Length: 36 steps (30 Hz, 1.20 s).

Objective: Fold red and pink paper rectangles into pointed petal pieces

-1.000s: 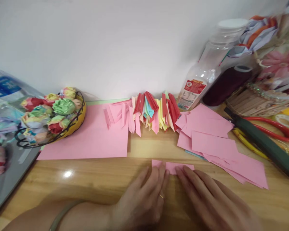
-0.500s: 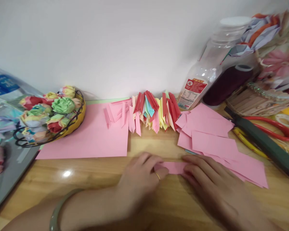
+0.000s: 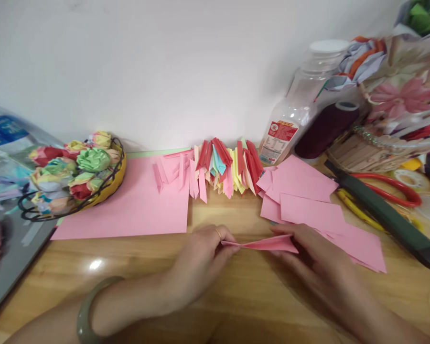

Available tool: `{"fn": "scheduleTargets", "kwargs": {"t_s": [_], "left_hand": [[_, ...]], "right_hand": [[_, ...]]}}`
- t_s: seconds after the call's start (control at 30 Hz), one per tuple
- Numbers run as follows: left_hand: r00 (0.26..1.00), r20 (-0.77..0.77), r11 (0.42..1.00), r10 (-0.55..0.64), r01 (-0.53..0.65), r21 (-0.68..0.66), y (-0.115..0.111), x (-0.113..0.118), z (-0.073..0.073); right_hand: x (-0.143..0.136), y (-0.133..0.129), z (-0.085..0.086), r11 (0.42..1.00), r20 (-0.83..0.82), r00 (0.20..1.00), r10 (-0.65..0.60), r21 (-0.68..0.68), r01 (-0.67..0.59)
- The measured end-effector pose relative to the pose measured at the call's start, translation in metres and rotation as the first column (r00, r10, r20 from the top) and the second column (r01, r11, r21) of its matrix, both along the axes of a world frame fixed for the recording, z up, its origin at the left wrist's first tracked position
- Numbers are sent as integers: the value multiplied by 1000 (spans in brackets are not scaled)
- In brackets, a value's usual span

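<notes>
A folded strip of pink paper [image 3: 265, 243] is held just above the wooden table, its crease partly spread so the inside shows. My left hand [image 3: 206, 255] pinches its left end between thumb and fingers. At the right end, my right hand [image 3: 315, 258] grips the paper, thumb below and fingers above. Behind the hands stands a row of folded paper pieces [image 3: 218, 167] in red, pink, yellow and blue. Loose pink paper rectangles [image 3: 311, 210] lie in an overlapping pile beyond my right hand.
A large pink sheet [image 3: 143, 210] lies at left under a yellow basket [image 3: 116, 174] of paper flowers. Along the right are a plastic bottle [image 3: 283, 114], a dark thread spool [image 3: 326, 126], red-handled scissors [image 3: 390, 184] and a dark green tool [image 3: 387, 220]. A white wall closes the back.
Both hands have lifted the pink strip off the table. It lay flat under the fingers before; now its fold is partly opened and tilted. The camera view has shifted slightly.
</notes>
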<state>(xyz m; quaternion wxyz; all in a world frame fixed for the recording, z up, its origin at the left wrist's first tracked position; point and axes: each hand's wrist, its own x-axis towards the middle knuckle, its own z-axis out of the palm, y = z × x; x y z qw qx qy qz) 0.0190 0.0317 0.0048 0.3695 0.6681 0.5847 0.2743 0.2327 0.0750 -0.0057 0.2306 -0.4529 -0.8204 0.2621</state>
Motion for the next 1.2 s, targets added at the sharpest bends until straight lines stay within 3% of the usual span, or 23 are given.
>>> {"fn": "scheduleTargets", "kwargs": {"t_s": [0.1, 0.4, 0.53, 0.67, 0.87, 1.03, 1.2], "left_hand": [[983, 174, 989, 55, -29, -148, 0, 1, 1], [907, 332, 919, 260, -126, -374, 5, 2, 0], [896, 339, 916, 288, -155, -369, 5, 3, 1], [866, 390, 918, 313, -170, -359, 7, 2, 0], [840, 443, 949, 313, -253, -190, 9, 0, -3], [833, 444, 928, 332, -203, -313, 7, 1, -1], [824, 427, 914, 372, -243, -326, 8, 1, 1]], "right_hand": [[-1, 2, 10, 958, -111, 991, -70, -285, 35], [-3, 10, 25, 864, -246, 952, -180, -502, 34], [-2, 9, 23, 818, -283, 937, -205, -575, 5], [-1, 9, 20, 784, -224, 931, -288, -614, 95], [-4, 8, 26, 753, -195, 936, -295, -650, 102], [-7, 5, 28, 730, -231, 922, -310, -679, 75], [-4, 6, 24, 698, -191, 924, -330, -708, 103]]}}
